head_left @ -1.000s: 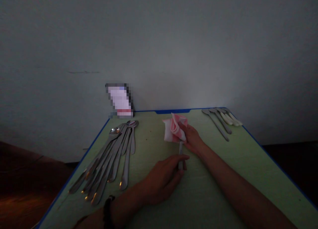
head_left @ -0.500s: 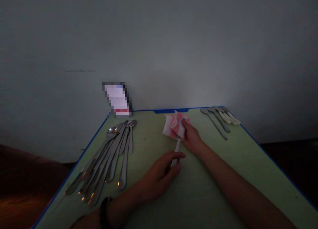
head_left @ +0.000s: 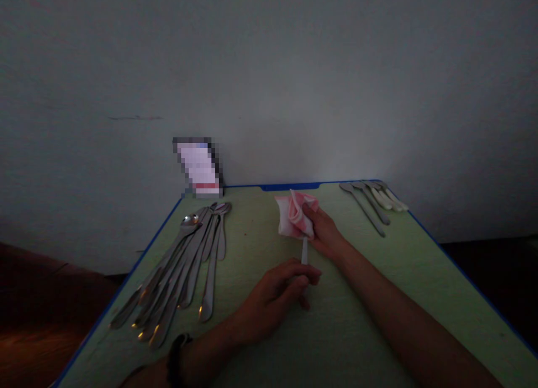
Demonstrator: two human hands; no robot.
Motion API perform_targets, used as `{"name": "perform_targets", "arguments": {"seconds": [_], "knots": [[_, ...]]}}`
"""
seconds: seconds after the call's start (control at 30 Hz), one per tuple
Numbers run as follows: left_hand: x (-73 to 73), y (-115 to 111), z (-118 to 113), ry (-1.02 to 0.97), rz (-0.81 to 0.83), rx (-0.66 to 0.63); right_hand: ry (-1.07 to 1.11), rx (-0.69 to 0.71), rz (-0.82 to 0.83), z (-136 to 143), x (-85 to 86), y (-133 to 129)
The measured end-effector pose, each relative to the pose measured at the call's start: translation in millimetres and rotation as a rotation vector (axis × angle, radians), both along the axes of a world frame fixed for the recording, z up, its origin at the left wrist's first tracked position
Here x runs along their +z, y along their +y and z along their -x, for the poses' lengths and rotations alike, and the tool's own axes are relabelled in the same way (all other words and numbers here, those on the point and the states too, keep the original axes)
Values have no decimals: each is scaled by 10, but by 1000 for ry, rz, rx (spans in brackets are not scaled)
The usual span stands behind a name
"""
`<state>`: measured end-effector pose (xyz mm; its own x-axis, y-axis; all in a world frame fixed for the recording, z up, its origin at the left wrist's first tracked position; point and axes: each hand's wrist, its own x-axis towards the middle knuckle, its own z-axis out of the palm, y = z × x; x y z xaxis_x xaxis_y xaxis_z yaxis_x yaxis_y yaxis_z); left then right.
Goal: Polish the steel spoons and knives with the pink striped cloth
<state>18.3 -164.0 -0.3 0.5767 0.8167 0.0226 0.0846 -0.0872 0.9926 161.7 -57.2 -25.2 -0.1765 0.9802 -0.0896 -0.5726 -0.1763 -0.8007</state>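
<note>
My left hand is closed round the lower end of a metal utensil, low over the middle of the table. The utensil's far end is hidden inside a pink and white cloth. My right hand pinches that cloth around it, a little farther away. On the left lies a pile of several metal spoons, bowls pointing away from me. Several more utensils lie side by side at the far right, some with white handles.
A blurred-out phone leans against the grey wall at the back left. The light green table has a blue edge. A dark band circles my left wrist.
My left hand has shifted slightly right, and its fingers have curled more around the handle. The utensil stands more upright in the picture, and the cloth's folds have changed shape.
</note>
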Motion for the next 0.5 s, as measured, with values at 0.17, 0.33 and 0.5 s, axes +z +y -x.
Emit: {"name": "perform_targets", "arguments": {"seconds": [0.17, 0.33, 0.5], "knots": [[-92, 52, -30, -60, 99, 5, -169, -66, -159, 7, -69, 11], [-76, 70, -5, -24, 149, -40, -563, -235, -292, 14, -49, -12], [-82, 88, 16, -24, 161, -50, -666, -282, -313, 31, 0, -66]]}}
